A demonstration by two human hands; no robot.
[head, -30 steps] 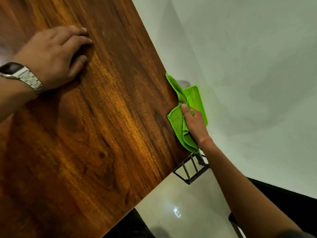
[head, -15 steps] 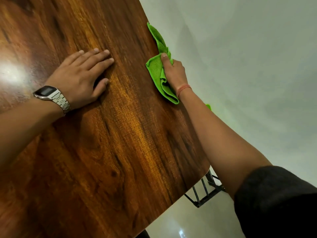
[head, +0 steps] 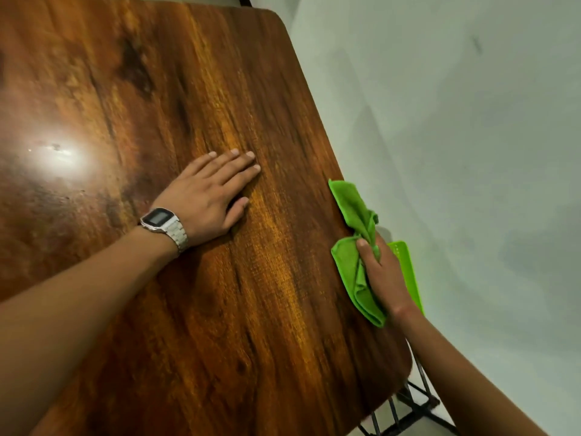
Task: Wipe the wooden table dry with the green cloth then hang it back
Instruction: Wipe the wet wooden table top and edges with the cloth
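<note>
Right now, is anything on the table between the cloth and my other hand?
Nothing visible: the right hand grips the green cloth at the table's right edge, with only bare wood across to the flat left hand.

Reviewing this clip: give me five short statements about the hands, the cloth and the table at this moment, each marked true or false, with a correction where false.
1. The right hand grips the green cloth at the table's right edge. True.
2. The left hand lies flat on the wooden table with fingers straight. True.
3. The wristwatch is on the right wrist. False: it is on the left wrist.
4. The green cloth is spread out flat in the middle of the table. False: it is bunched in the right hand at the edge.
5. The left hand touches the cloth. False: bare wood lies between them.
</note>
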